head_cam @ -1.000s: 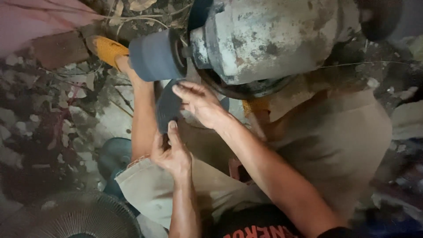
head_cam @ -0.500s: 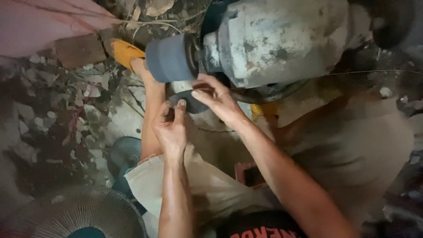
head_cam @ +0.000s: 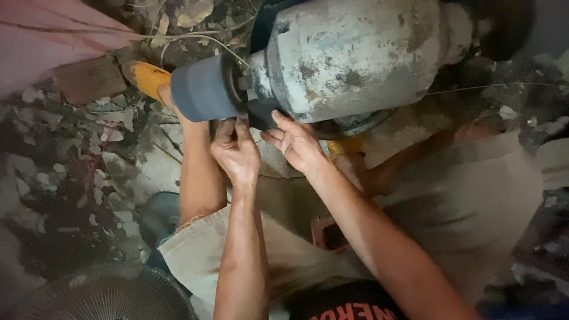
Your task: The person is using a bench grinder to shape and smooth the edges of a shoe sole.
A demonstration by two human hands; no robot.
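Note:
A worn grey motor [head_cam: 355, 53] lies across the top of the view, with a blue-grey grinding wheel [head_cam: 201, 95] on its shaft at the left. My left hand [head_cam: 234, 151] reaches up just under the wheel, its fingers curled around a dark disc [head_cam: 259, 115]. My right hand [head_cam: 296, 142] presses its fingers against the same disc from the right, right by the motor's end face. The disc sits in the gap between wheel and motor, and my hands hide most of it.
My bare knee and beige shorts [head_cam: 189, 249] are below the wheel. A foot in a yellow sandal [head_cam: 148, 77] rests beside a brick [head_cam: 89, 80]. A fan grille [head_cam: 101, 296] lies at the lower left. Dry leaves and rubble cover the ground; pink fabric [head_cam: 53, 35] is at the upper left.
Both hands have carried the dark disc upward and to the right, from below the wheel into the gap between wheel and motor. The view has moved closer.

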